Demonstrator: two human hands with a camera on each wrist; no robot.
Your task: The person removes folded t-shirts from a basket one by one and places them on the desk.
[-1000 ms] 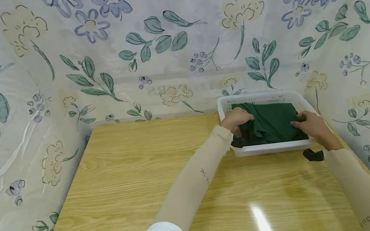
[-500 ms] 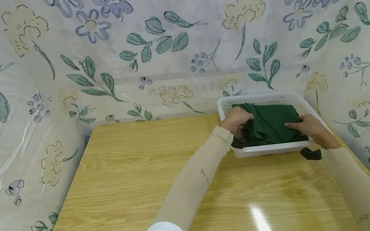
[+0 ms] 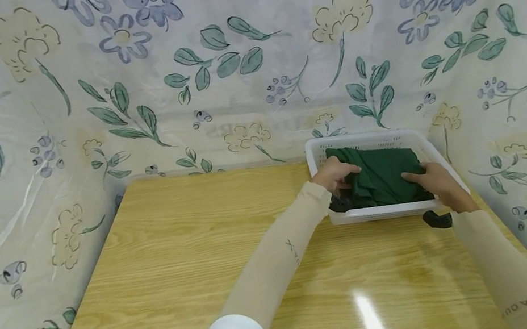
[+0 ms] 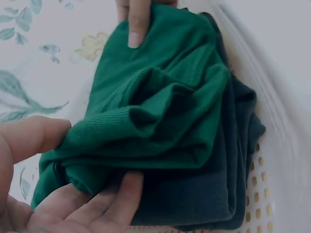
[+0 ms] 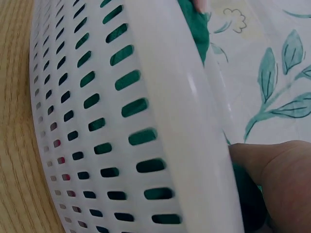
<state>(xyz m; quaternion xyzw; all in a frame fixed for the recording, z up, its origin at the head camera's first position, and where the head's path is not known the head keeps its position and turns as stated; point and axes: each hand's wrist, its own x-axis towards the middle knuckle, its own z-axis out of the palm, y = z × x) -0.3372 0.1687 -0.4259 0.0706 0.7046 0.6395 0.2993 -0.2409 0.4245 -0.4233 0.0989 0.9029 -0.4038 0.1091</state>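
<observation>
A folded green garment (image 3: 386,171) lies in a white perforated basket (image 3: 390,211) at the table's back right. My left hand (image 3: 332,174) holds its near-left edge; in the left wrist view the thumb (image 4: 48,133) is on the ribbed cloth and the fingers (image 4: 127,194) are beneath the fold. Dark folded clothes (image 4: 192,191) are stacked under it. At the opposite end my right hand (image 3: 436,181) grips the garment, thumb on top; its other fingers are mostly hidden. Past the basket rim (image 5: 182,107), the right wrist view shows only part of that hand.
The wooden table (image 3: 193,244) extends to the left and front of the basket. Floral sheeting (image 3: 227,66) rises close behind and at both sides. A black wrist-camera piece (image 3: 436,219) hangs by the basket's front right corner.
My right hand has shifted slightly left, its thumb farther over the green garment. The left hand stays at its edge with the thumb a little straighter. The basket stays put.
</observation>
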